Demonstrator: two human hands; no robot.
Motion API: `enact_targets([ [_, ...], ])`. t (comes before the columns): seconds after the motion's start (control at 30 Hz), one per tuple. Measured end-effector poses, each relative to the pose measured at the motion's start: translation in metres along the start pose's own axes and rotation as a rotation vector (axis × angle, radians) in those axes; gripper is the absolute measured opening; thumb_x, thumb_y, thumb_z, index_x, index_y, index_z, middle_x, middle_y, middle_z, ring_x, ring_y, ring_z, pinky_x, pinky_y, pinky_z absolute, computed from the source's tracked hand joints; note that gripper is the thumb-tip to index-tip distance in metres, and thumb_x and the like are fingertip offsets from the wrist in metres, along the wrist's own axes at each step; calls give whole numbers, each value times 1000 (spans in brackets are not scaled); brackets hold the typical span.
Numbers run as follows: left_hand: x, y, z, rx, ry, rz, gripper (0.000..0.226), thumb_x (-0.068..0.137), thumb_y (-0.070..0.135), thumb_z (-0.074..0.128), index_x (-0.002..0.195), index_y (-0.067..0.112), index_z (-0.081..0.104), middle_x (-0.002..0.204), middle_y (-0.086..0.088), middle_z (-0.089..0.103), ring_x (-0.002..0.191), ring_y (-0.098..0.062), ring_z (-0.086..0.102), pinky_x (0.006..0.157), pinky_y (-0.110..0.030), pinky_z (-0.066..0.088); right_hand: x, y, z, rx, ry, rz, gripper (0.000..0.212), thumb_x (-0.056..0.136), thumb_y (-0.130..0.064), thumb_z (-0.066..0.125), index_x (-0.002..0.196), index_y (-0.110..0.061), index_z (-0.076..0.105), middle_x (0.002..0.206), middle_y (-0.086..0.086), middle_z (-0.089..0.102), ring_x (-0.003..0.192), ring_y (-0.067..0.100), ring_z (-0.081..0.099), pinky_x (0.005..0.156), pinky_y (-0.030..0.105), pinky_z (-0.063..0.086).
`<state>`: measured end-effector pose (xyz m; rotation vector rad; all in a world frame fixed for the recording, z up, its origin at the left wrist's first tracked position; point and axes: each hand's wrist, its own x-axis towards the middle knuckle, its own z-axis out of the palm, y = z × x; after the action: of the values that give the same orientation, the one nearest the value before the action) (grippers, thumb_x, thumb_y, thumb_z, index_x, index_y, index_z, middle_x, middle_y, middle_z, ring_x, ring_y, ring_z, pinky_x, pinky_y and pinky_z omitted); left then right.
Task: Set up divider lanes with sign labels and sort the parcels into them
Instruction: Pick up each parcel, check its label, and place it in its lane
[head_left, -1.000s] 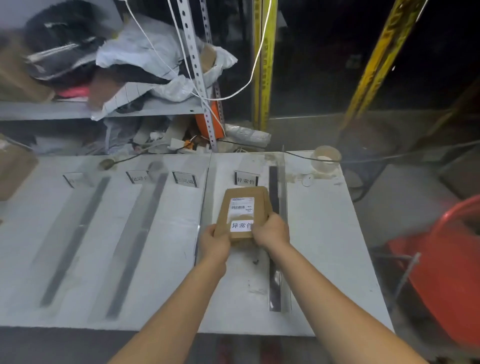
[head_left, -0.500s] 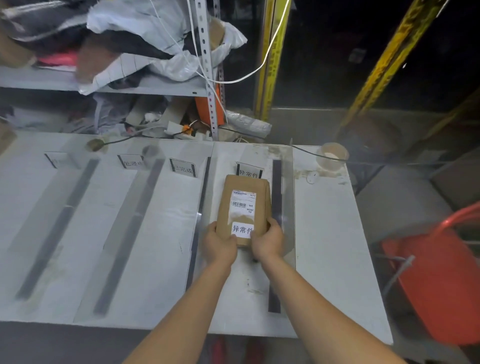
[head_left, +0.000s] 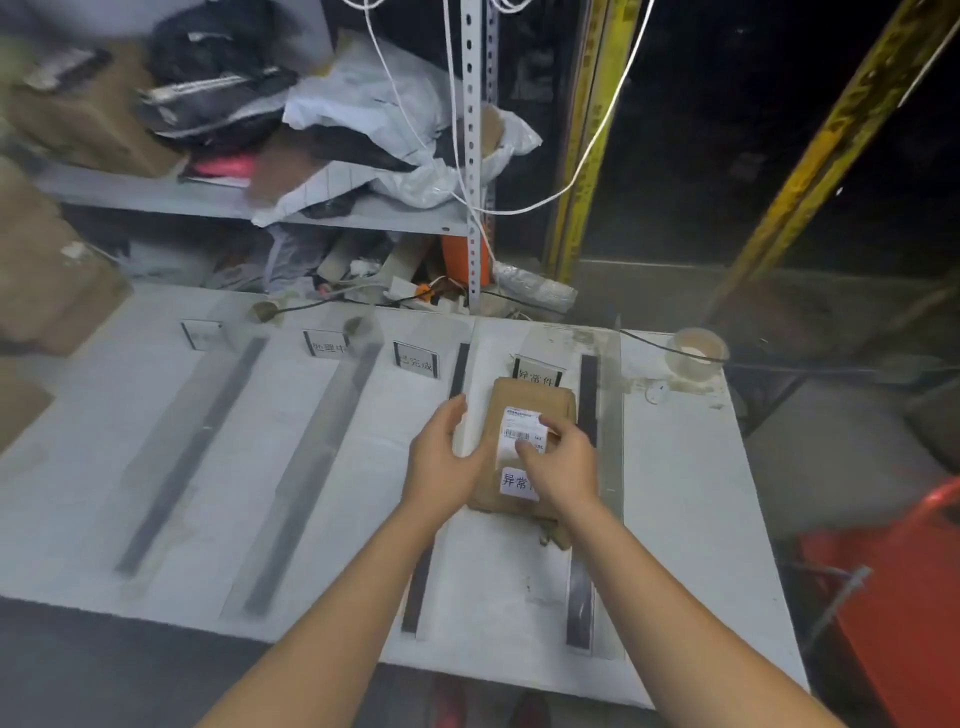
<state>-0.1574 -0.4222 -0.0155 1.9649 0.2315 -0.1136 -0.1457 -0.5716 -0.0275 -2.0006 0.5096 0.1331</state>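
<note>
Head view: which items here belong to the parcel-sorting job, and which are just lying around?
Job: brown parcel; sign labels; divider strips; left hand and right hand at the parcel; white table.

Lying about: bags on the shelf; white cable; round pale object at the table corner; red bin beside the table.

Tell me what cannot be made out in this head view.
Head view:
Leftmost sign: wording lost to motion blur.
Lower sticker on the parcel: last character covered by the right hand.
Shipping label: print too small.
Red object: cut off by the right edge.
Shelf clutter: blurred.
</note>
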Motion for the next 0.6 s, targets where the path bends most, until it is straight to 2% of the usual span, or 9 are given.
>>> enact_targets([
  [0.03, -1, 5, -16, 16, 27, 21, 65, 85, 20, 75, 144, 15, 47, 139, 4, 55, 129, -9, 51, 104, -18, 36, -2, -12, 1, -17, -22, -51, 43, 89, -18, 69, 131, -16, 60, 108, -3, 65, 82, 10, 59, 56, 5, 41],
  [0.07, -2, 9, -34, 44, 65, 37, 63, 86, 19, 75, 142, 15, 48, 137, 2, 56, 127, -10, 52, 102, -18, 36, -4, -23, 6, -46, -42, -113, 41, 89, -20, 69, 129, -17, 61, 108, -2, 66, 84, 10, 61, 61, 6, 44],
  [0.13, -4, 13, -74, 143, 147, 62, 60, 86, 19, 74, 141, 13, 50, 135, 0, 58, 125, -12, 53, 101, -19, 37, -9, -45, 21, -88, -90, -234, 45, 87, -24, 72, 130, -14, 61, 124, 4, 66, 109, 18, 63, 86, 22, 49],
  [0.2, -7, 10, -118, 296, 214, 64, 61, 87, 22, 73, 142, 12, 49, 138, -2, 56, 127, -16, 52, 105, -27, 39, -19, -71, 43, -132, -158, -320, 50, 87, -26, 72, 134, -13, 59, 133, 4, 63, 124, 21, 57, 98, 30, 44],
  [0.27, -10, 4, -162, 424, 241, 43, 63, 89, 26, 70, 145, 13, 45, 144, -3, 51, 132, -20, 47, 109, -34, 38, -32, -96, 67, -226, -216, -422, 48, 88, -28, 71, 133, -16, 61, 133, 1, 62, 124, 21, 56, 97, 31, 44],
  [0.4, -22, -16, -252, 616, 277, -1, 62, 90, 31, 67, 146, 17, 43, 145, -3, 49, 133, -24, 45, 106, -37, 39, -65, -143, 125, -445, -346, -594, 46, 88, -27, 68, 133, -24, 60, 136, -1, 60, 124, 21, 55, 92, 32, 45],
  [0.47, -32, -30, -299, 698, 302, -4, 63, 89, 34, 65, 146, 20, 41, 146, -4, 47, 133, -24, 43, 106, -39, 40, -86, -167, 158, -511, -363, -654, 48, 88, -27, 67, 134, -25, 58, 133, 1, 62, 121, 24, 57, 94, 34, 46],
  [0.6, -54, -64, -399, 853, 340, -26, 67, 93, 37, 59, 152, 21, 31, 152, -3, 39, 139, -24, 35, 109, -40, 38, -137, -216, 231, -628, -359, -794, 52, 89, -29, 65, 140, -26, 53, 140, -2, 57, 132, 22, 48, 104, 38, 42],
])
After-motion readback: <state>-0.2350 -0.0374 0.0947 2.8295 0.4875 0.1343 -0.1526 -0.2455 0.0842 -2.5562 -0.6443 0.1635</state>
